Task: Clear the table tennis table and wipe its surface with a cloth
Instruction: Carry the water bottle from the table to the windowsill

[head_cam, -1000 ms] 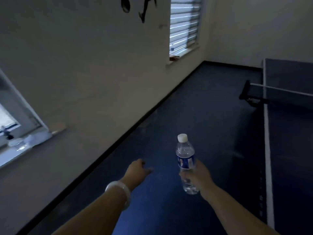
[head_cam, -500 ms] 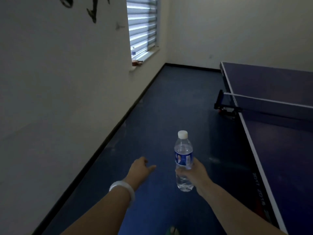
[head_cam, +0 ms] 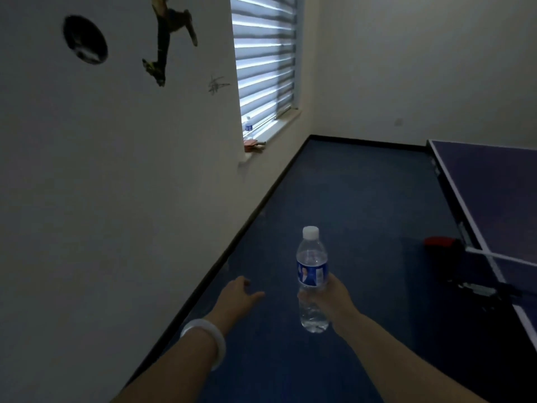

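A corridor of bare blue floor [head_cam: 348, 199] runs from the person to the far wall, bounded on the left by the side wall [head_cam: 116, 199] and on the right by the table tennis table [head_cam: 494, 181]. The net post clamp [head_cam: 441, 242] projects from the table edge into this corridor. On the left, the windowsill [head_cam: 270, 135] carries a paddle [head_cam: 252, 144] and a small bottle [head_cam: 248, 125].
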